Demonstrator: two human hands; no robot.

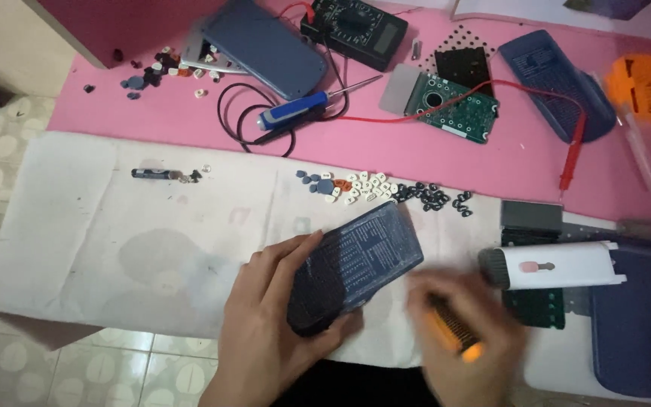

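A black multimeter (356, 29) sat at top centre, a green circuit board (453, 105) right of it, small keys (363, 188) mid-frame.

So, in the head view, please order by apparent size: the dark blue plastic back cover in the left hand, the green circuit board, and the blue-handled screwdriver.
1. Dark blue plastic back cover, though nearest the camera.
2. Green circuit board.
3. Blue-handled screwdriver.

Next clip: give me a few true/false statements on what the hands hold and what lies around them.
1. The left hand holds a dark blue calculator back cover. True.
2. The right hand is empty. False: it grips an orange-handled tool, blurred.
3. The loose small keys lie on the white paper. True.
4. The blue-handled screwdriver lies on the white paper. False: it lies on the pink mat.
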